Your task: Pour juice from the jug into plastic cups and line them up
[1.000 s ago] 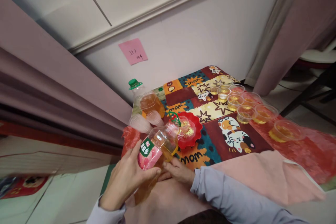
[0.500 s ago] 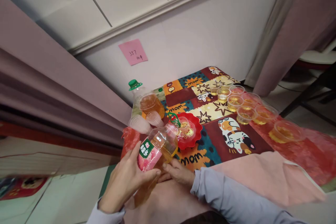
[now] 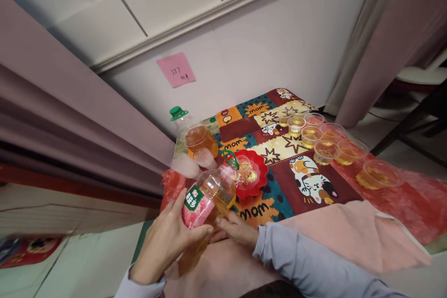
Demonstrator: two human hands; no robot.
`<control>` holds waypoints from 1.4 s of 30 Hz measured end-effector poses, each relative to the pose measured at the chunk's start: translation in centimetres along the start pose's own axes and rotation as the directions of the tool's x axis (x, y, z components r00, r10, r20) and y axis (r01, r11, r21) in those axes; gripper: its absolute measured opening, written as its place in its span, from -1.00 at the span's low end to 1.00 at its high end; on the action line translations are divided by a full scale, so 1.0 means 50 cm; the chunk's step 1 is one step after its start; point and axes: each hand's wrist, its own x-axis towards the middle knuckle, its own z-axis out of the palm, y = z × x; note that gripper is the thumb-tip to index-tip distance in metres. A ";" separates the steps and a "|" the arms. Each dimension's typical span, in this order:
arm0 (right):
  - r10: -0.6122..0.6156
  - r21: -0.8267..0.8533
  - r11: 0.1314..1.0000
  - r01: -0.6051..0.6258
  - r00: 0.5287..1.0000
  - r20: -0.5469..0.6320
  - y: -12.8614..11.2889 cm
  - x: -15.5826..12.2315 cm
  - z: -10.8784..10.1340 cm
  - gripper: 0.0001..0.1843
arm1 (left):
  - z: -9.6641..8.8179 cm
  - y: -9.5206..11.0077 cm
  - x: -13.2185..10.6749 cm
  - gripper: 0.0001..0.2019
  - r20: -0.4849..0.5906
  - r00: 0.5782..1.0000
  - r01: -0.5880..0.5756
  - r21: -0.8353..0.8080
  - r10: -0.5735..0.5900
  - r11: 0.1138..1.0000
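At the front edge of the worktop (image 3: 240, 129), a bottle (image 3: 223, 191) of amber drink is tilted, neck toward a red dish (image 3: 262, 184). Left hand (image 3: 171, 237) is curled around the label side, thumb across the body; right hand (image 3: 240, 232) is part-closed on its lower side, thumb and fingers against the plastic. A small cup (image 3: 246, 166) in the dish shows some yellow drink; can't tell if anything is flowing. Progress: eight cups at right by my count, nearest one (image 3: 379, 174), hold drink to varying levels. Left over: two nested stacks, large cups (image 3: 184, 165) and small cups (image 3: 205, 158), lying on their sides, no drink visible in them. Spare bottle (image 3: 200, 142), green cap on, stands behind them, also holding amber drink. Held bottle has liquid left, amount partly hidden by hand and label. Surface: cartoon mat (image 3: 282, 188) with cats and "WOW" bursts, red plastic sheet (image 3: 419, 200) under the right-hand cups, pink cloth (image 3: 349, 233) along the front. Room: pale wall (image 3: 261, 65) with pink note (image 3: 176, 70) reading 357, mauve curtains (image 3: 45, 74) both sides, light tiled floor (image 3: 91, 256).
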 end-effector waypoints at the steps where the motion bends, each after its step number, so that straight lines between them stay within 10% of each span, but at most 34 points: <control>1: -0.001 -0.002 1.000 0.001 1.000 0.004 0.000 0.000 0.000 0.02 | -0.001 0.003 0.000 -0.01 0.023 1.000 0.012 -0.002 -0.012 1.000; 42: 0.011 -0.006 1.000 -0.011 1.000 -0.008 -0.015 -0.006 0.003 0.01 | 0.000 0.004 0.005 0.10 0.057 0.998 0.023 -0.022 -0.022 0.999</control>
